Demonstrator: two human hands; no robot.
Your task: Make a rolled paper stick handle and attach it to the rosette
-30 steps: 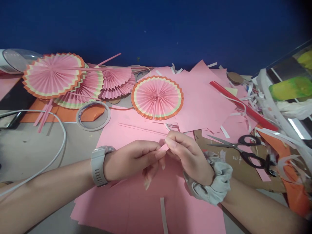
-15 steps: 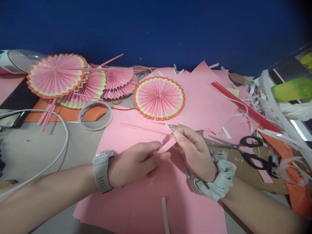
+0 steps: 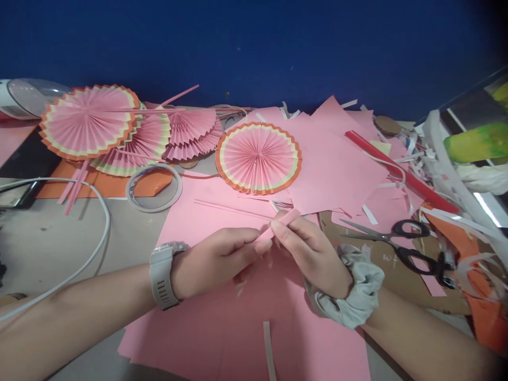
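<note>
Both hands meet over a pink paper sheet (image 3: 190, 328), pinching a narrow folded strip of pink paper (image 3: 291, 216). My left hand (image 3: 228, 256) is closed on its lower left end, thumb on top. My right hand (image 3: 311, 248) grips it farther up between thumb and fingers, and the strip's upper end sticks out past the thumb. Just beyond the hands lies a thin pink paper stick (image 3: 226, 208). Behind it rests a round pleated paper fan (image 3: 259, 159), pink with yellow and orange edges. A white strip (image 3: 269, 349) lies on the sheet below the hands.
Black-handled scissors (image 3: 400, 244) lie on cardboard to the right, near a red strip (image 3: 400, 172) and paper scraps. At left are a tape roll (image 3: 130, 198), more pleated fans (image 3: 89, 121) and a white cable (image 3: 106, 227). A blue wall (image 3: 254, 47) stands behind.
My right thumb and fingers have slid down the pink strip toward my left hand, so more of its upper end shows. My left thumb now presses on the strip.
</note>
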